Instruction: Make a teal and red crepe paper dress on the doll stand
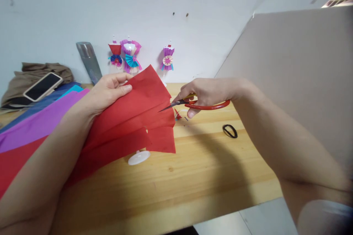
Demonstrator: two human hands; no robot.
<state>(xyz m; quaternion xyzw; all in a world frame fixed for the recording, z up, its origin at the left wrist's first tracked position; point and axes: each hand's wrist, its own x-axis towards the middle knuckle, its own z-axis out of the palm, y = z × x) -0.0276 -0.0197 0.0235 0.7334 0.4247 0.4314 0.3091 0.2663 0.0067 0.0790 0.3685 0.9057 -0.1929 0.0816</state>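
Note:
A large sheet of red crepe paper (121, 117) stretches from the lower left to the middle of the view. Its upper edge is pinched between the thumb and fingers of my left hand (111, 90). My right hand (202, 93) grips a pair of scissors (206, 107) with red handles, the dark blades pointing left over the right end of the paper. A cut shows along the lower part of that end, leaving a flap that hangs partly apart. Below the paper, a white round base (139, 157) rests on the wooden table (171, 187).
Small decorated paper figures (167, 58) stand by the wall, beside a leaning grey bottle (89, 62). A phone (43, 86) lies on brown cloth (52, 69) at left, near purple paper (44, 119). Right of the scissors are a black hair tie (230, 131) and red scraps (178, 114).

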